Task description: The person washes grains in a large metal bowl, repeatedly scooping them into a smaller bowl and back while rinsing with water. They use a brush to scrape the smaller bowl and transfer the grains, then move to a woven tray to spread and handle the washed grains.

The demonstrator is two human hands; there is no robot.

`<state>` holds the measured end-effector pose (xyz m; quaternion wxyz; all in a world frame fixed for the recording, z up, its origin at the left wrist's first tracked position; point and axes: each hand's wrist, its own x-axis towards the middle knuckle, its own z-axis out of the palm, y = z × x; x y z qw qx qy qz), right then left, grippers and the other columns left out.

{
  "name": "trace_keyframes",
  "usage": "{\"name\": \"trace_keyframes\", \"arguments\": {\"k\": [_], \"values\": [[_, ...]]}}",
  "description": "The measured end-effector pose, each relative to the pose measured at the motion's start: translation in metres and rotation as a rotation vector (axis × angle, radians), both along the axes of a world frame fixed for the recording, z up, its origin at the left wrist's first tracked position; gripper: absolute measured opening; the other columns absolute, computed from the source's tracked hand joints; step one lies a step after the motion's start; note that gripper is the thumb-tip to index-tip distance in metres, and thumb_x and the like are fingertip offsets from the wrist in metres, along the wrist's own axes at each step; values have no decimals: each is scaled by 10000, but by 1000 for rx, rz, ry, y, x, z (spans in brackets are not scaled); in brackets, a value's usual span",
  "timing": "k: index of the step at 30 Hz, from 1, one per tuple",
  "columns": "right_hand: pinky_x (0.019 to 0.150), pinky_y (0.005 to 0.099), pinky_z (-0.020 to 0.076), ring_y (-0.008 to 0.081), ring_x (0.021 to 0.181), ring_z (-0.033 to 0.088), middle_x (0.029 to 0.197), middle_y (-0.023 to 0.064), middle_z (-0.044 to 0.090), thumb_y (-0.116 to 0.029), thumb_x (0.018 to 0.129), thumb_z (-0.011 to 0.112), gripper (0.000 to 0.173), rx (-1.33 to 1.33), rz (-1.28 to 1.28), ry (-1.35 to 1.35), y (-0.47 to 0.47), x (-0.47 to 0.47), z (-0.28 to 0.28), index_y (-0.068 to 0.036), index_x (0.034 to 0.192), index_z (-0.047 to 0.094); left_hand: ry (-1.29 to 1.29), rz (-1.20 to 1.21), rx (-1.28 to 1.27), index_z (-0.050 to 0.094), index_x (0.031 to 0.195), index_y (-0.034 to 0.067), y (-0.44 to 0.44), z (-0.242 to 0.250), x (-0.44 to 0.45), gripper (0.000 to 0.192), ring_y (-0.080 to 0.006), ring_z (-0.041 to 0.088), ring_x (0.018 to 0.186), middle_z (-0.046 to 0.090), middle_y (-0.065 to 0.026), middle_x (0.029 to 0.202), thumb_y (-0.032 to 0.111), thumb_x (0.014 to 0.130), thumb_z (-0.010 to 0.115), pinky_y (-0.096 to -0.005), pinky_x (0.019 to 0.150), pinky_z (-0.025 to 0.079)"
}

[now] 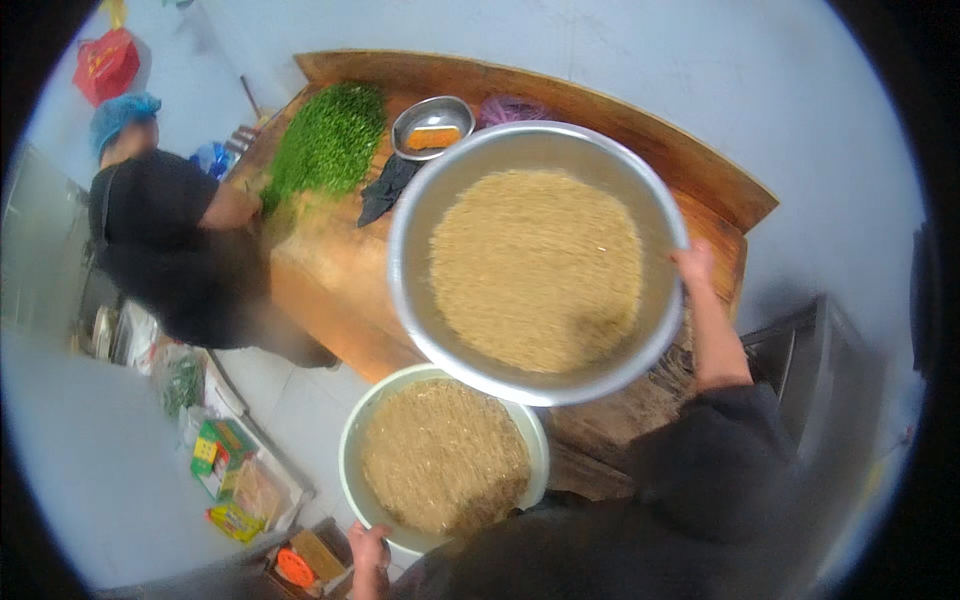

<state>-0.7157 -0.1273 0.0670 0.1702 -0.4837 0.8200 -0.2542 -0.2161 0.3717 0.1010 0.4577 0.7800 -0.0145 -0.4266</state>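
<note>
My right hand (694, 264) grips the right rim of a large metal basin (411, 300). Tan, fine-textured food (536, 270) covers its bottom; motion blur hides exactly what it is. Lower down, my left hand (369, 546) holds the near-left rim of a pale green basin (351, 457). Similar tan food (446, 450), with lighter bits in it, fills much of that basin. The metal basin overlaps the far edge of the pale one in view; I cannot tell whether they touch. Behind the metal basin is a wooden worktable (345, 262).
A co-worker (165, 225) in a blue hair cover stands left, beside a heap of chopped greens (330, 135). A small metal bowl (435, 112), dark cloth (386, 191) and purple plastic bag (514, 110) lie on the table. Packages (225, 450) line the floor at left.
</note>
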Motion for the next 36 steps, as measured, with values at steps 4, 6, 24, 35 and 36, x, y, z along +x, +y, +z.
{"name": "trace_keyframes", "arguments": {"k": [4,6,24,35,36], "values": [[778,398,458,324,853,592,901,184,604,-199,617,754,386,-248,-87,82,90,-102,-20,5,915,617,108,88,-249,545,930,-42,-5,-1,-11,304,-220,566,652,578,-95,787,-101,636,494,-319,631,459],[787,392,449,317,838,590,881,177,604,-186,629,739,420,-171,-245,169,139,-142,-30,23,930,535,171,211,-263,524,972,-43,-20,-3,-14,342,-227,558,655,561,-98,832,-101,638,483,-328,620,464],[849,364,427,268,906,562,1024,183,594,-220,773,700,450,-176,-690,-192,298,-29,-55,63,1044,478,474,86,-175,485,1055,-60,-392,-101,145,436,-354,499,959,497,-173,995,-43,620,452,-466,885,438],[828,395,428,324,897,568,1007,208,597,-315,750,718,507,-4,-1067,-16,325,53,-58,59,1003,487,53,-658,-25,438,1187,-27,-570,-51,146,453,-293,497,1030,501,-160,1112,172,812,597,-398,973,377],[833,392,428,324,904,569,1019,208,597,-311,749,719,505,11,-1090,-9,325,53,-57,58,1007,491,-185,-707,-88,433,1201,-23,-585,-40,140,450,-287,494,1052,505,-155,1127,179,832,592,-386,983,361]]}}
